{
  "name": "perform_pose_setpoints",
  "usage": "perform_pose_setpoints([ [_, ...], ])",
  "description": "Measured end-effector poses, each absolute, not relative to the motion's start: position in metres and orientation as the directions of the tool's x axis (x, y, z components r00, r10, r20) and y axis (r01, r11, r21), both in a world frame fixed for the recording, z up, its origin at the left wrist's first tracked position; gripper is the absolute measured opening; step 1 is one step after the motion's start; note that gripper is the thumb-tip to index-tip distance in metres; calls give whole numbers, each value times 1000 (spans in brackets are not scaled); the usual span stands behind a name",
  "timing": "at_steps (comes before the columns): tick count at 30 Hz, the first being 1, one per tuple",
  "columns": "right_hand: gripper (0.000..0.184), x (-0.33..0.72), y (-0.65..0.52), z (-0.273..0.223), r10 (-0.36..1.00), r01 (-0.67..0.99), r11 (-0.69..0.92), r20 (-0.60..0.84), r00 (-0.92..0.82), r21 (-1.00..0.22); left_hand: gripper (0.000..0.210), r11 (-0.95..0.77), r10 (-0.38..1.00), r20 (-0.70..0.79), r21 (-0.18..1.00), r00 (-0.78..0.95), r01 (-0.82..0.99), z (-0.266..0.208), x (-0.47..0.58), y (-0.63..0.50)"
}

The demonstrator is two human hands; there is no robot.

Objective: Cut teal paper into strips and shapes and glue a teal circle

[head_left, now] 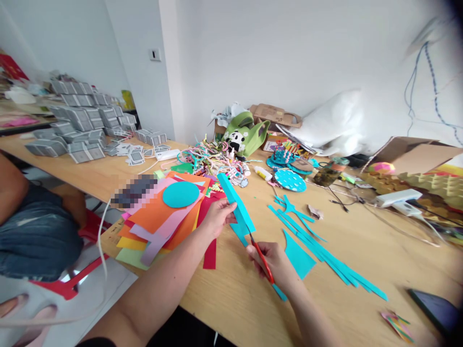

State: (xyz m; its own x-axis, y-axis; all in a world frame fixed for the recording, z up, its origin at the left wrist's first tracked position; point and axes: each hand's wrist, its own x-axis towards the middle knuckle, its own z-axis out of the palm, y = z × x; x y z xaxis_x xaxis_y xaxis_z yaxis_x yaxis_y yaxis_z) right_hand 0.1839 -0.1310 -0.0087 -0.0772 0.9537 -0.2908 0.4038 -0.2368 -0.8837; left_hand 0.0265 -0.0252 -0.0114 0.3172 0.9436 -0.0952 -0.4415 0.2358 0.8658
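My left hand [220,214] pinches a turquoise felt-like sheet [238,205] near its middle, holding it at a slant above the table. My right hand [271,260] grips red-handled scissors [265,262], whose blades meet the lower end of the sheet. A narrow turquoise piece hangs beside the blades and another end shows below my right hand. To the right lie several cut turquoise strips [325,255] and a curved turquoise offcut [299,258]. Left of my left hand, a turquoise oval [181,194] rests on a pile of coloured sheets [148,212].
Behind the hands are a heap of colourful cords [206,156], a green panda bag [246,137], a glue bottle [263,173] and a dotted turquoise disc [290,180]. A power strip [398,197] with cables lies right. Grey bundles [83,120] are stacked left, near a seated person [32,226].
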Motion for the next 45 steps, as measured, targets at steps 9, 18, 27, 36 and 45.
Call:
perform_pose_setpoints([
  [9, 51, 183, -131, -8, 950, 405, -244, -301, -83, -881, 43, 251, 928, -90, 869, 361, -428, -11, 27, -26],
  [18, 50, 182, -131, -10, 947, 367, -256, -308, -90, -894, 45, 278, 915, -111, 870, 387, -407, -11, 27, -27],
  [27, 52, 180, -133, -4, 945, 382, -271, -320, -71, -884, 42, 277, 910, -105, 872, 400, -403, -13, 26, -25],
  [36, 48, 182, -133, -9, 952, 383, -236, -292, -95, -893, 39, 316, 894, -150, 879, 423, -356, -12, 29, -28],
  [45, 50, 180, -133, -7, 951, 362, -237, -291, -102, -902, 43, 324, 883, -142, 875, 448, -360, -12, 29, -28],
])
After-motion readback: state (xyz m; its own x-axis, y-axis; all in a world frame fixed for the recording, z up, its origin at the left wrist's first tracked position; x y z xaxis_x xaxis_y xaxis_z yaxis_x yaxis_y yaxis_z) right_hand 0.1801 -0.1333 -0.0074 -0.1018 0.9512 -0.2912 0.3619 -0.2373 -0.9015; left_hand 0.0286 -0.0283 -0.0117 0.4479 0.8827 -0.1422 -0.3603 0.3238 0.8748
